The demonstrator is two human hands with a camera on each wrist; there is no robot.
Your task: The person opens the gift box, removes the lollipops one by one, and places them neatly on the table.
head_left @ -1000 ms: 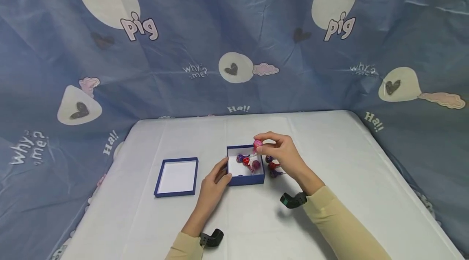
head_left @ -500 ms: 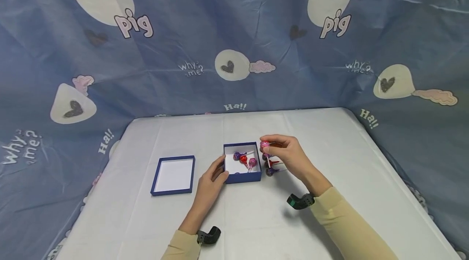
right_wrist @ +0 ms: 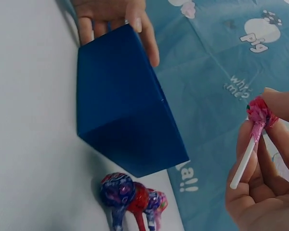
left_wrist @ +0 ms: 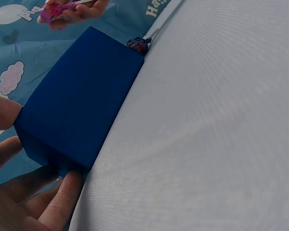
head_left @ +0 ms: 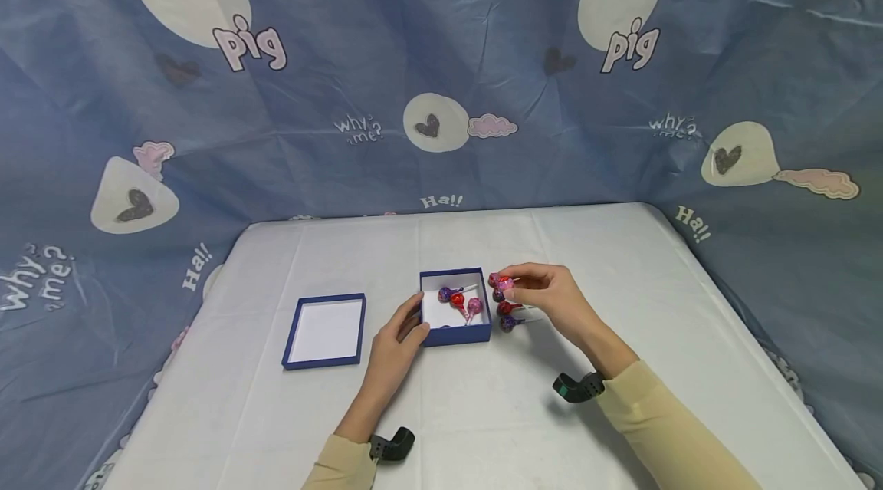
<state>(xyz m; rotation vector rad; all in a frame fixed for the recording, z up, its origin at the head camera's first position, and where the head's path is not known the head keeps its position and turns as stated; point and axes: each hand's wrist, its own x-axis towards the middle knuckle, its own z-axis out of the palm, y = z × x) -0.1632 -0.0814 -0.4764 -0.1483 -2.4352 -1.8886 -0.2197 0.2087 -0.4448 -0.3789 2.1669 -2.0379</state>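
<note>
My right hand (head_left: 552, 294) pinches a pink-wrapped lollipop (right_wrist: 260, 113) by its head, between thumb and fingers, just right of the box. Its white stick points down and left in the right wrist view. My left hand (head_left: 400, 340) holds the blue box (head_left: 458, 335) at its left side, thumb near the front corner and fingers along the wall. Inside the white interior lie a purple lollipop (head_left: 445, 294), a red lollipop (head_left: 458, 301) and a pink lollipop (head_left: 474, 306). More lollipops, including a purple one (right_wrist: 116, 190) and a red one (right_wrist: 138, 199), lie outside along the right wall.
A blue-rimmed box lid (head_left: 324, 330), white inside, lies on the left part of the table. White cloth (head_left: 441, 413) covers the tabletop. Behind it hangs a blue printed curtain (head_left: 345, 76).
From over the box's right edge, my right hand has carried the pink lollipop right and down, beside the lollipops outside. My left hand stays at the box; the head view has shifted slightly.
</note>
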